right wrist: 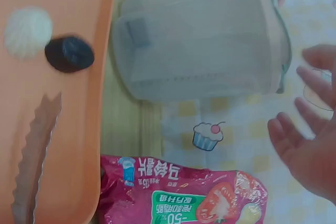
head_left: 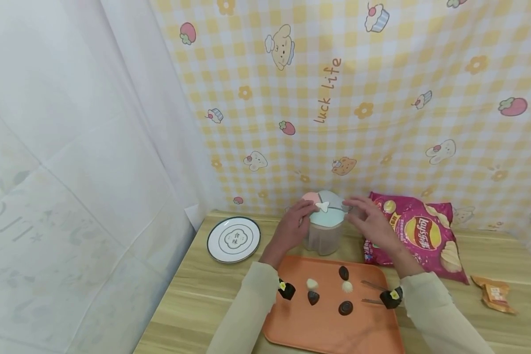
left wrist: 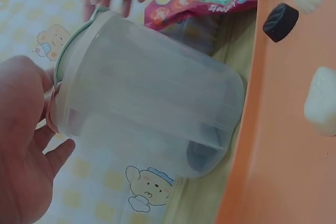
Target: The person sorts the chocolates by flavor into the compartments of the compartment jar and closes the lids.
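A translucent canister point(head_left: 323, 241) stands upright behind the orange tray, with a dark piece point(left wrist: 206, 148) low inside it. Its petal-patterned lid point(head_left: 329, 218) is pink, grey and mint, with a white butterfly-shaped knob point(head_left: 322, 207). My left hand point(head_left: 293, 221) grips the lid's left edge; in the left wrist view its fingers bend around the rim by the pink petal. At the lid's right side is my right hand point(head_left: 371, 221), fingers spread, and the right wrist view shows a gap between its fingertips point(right wrist: 275, 124) and the rim.
Several dark and white chocolates point(head_left: 345, 308) lie on the orange tray point(head_left: 327, 334), beside thin serrated prongs point(right wrist: 37, 161). A purple chip bag point(head_left: 418, 236) leans against the cloth at right. An orange snack packet point(head_left: 494, 294) lies farther right; a white plate point(head_left: 234, 239) sits at left.
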Demonstrator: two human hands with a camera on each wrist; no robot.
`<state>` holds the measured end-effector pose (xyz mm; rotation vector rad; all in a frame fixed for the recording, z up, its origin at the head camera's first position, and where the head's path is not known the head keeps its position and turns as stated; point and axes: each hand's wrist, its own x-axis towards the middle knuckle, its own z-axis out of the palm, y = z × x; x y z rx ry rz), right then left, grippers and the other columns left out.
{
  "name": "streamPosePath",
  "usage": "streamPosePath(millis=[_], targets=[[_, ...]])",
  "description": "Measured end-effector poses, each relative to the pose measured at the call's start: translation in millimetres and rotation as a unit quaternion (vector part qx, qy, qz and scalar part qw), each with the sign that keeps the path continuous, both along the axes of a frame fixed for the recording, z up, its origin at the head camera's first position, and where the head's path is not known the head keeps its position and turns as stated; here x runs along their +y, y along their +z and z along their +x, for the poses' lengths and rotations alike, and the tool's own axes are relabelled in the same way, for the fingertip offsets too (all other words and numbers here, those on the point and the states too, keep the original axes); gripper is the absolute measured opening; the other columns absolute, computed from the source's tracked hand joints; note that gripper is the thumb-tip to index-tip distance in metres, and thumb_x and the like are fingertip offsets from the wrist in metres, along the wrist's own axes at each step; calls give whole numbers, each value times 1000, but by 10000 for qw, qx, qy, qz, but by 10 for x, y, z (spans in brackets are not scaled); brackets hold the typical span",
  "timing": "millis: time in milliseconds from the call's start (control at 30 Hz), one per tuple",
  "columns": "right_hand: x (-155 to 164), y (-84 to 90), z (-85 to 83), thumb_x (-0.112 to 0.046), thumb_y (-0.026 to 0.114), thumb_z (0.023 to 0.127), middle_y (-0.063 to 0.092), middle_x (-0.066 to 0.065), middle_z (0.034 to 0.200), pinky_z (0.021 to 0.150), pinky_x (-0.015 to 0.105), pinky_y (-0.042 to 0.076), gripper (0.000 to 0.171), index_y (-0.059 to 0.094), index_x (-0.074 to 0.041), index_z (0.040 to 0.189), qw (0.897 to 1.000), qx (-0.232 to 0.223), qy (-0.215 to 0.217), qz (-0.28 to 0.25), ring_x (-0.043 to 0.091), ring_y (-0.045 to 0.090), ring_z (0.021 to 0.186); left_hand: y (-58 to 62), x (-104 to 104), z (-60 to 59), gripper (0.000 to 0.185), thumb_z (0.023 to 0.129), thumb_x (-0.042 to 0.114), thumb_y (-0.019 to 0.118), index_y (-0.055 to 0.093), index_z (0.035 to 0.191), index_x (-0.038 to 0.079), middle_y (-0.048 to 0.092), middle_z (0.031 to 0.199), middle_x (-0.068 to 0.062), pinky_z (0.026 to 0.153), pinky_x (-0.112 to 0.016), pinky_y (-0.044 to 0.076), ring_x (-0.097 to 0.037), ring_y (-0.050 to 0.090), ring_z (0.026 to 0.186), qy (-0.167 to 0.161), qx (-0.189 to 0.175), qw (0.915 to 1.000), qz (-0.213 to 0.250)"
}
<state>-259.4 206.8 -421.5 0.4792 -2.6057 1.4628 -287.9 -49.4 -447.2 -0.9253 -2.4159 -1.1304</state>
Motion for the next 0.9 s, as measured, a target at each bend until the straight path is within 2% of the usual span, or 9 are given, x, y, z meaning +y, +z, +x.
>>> streamPosePath(millis=[67,133,267,400,567,667,900], targets=[[5,-28,-18,-20,62,106,32,20,162,104,63,39,42,58,-2,144,9995,152,284,57,48,38,140,-14,-6,-14,29,109,16,51,69,130,8,58,144,-10,115,-37,33,-25,45,141,-76,-119,9999,-40],[14,-71,-35,-22,58,108,22,19,167,108,66,33,45,53,-2,149,9980,93,619,32,50,29,146,-19,-13,-16,31,108,22,55,68,134,10,56,147,-8,115,-38,33,-25,45,140,-124,-221,9996,-119],[41,-152,-51,-22,52,111,15,16,169,110,66,28,48,44,-5,156,9941,-121,1069,-106,49,19,149,-36,-25,-11,38,104,31,64,66,138,14,51,151,-5,111,-39,38,-22,48,136,-103,-374,9987,-319],[62,-179,-61,-21,50,111,13,15,170,111,66,27,50,41,-8,158,9928,-129,1184,-146,47,17,151,-61,-39,-21,44,101,30,69,63,142,14,46,154,-6,113,-40,37,-22,42,141,-214,-382,9986,-305],[69,-195,-63,-21,48,112,11,14,170,111,67,26,50,38,-12,160,9921,-60,1242,157,46,12,152,-110,-71,-40,45,101,22,70,61,143,11,42,154,-9,113,-39,37,-23,40,141,-544,-389,9978,-21],[68,-216,-45,-19,48,112,11,16,170,111,67,27,50,37,-12,161,9918,61,1231,330,47,14,151,-137,-87,-53,45,101,21,69,60,144,12,41,155,-9,112,-38,37,-22,39,140,-696,-430,9966,67],[9,-303,24,-11,52,109,16,20,168,107,59,35,51,40,-10,159,9928,543,1014,332,48,25,147,-186,-116,-72,43,101,16,68,60,143,10,40,154,-9,112,-38,37,-20,36,141,-992,-613,9925,363]])
